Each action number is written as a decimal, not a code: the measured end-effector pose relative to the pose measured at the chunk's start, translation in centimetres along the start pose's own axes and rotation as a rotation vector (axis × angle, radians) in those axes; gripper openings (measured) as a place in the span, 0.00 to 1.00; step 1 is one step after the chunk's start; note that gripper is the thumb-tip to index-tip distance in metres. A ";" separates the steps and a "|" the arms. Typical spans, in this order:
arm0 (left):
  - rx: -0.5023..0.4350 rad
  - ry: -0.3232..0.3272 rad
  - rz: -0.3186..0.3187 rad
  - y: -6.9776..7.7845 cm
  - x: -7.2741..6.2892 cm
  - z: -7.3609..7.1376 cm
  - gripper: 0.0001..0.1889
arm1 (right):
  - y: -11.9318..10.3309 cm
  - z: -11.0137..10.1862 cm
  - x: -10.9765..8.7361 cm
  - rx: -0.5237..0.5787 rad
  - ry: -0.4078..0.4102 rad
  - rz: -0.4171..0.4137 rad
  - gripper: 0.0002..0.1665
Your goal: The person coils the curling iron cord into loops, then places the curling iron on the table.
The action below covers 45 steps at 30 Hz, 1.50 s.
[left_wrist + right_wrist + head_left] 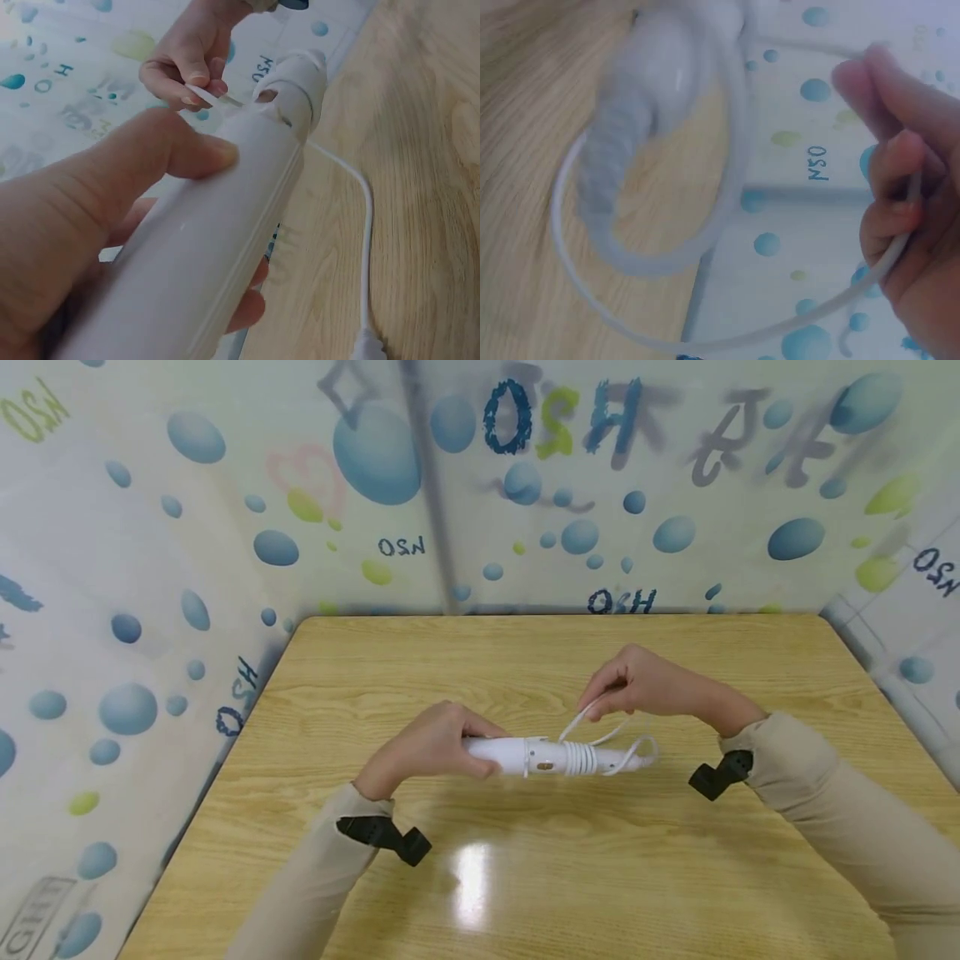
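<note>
A long white hair styling iron is held level above the table, with a small brown-gold button on its body. My left hand grips its thick left end, thumb along the near side. White cord is wound in several turns round the narrower right part, and loose loops stand off its end. Above these turns, my right hand pinches a stretch of cord. In the right wrist view, the cord runs under the curled fingers, and a ribbed cord sleeve shows at the handle's end.
The wood-grain table spreads under both hands. Behind it stands a pale wall covering printed with blue and green drops. A thicker white cord end, perhaps the plug, shows low in the left wrist view. Black wrist mounts sit on both sleeves.
</note>
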<state>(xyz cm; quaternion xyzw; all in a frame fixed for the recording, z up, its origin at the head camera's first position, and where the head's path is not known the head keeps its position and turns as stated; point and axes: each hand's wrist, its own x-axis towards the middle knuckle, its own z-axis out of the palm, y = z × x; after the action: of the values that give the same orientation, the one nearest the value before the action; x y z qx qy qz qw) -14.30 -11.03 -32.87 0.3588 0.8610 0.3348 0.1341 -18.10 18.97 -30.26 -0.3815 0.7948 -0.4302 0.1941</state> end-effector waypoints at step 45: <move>-0.545 0.514 -0.078 1.7 0.3 -1.4 0.19 | 3.9 7.2 -2.7 0.509 0.567 -0.185 0.20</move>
<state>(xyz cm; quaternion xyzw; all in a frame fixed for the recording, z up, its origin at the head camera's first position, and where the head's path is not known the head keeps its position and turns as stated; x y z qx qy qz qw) -14.27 -10.67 -30.68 0.1813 0.7587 0.6255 0.0167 -13.53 18.58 -37.55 -0.2572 0.6470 -0.7176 0.0158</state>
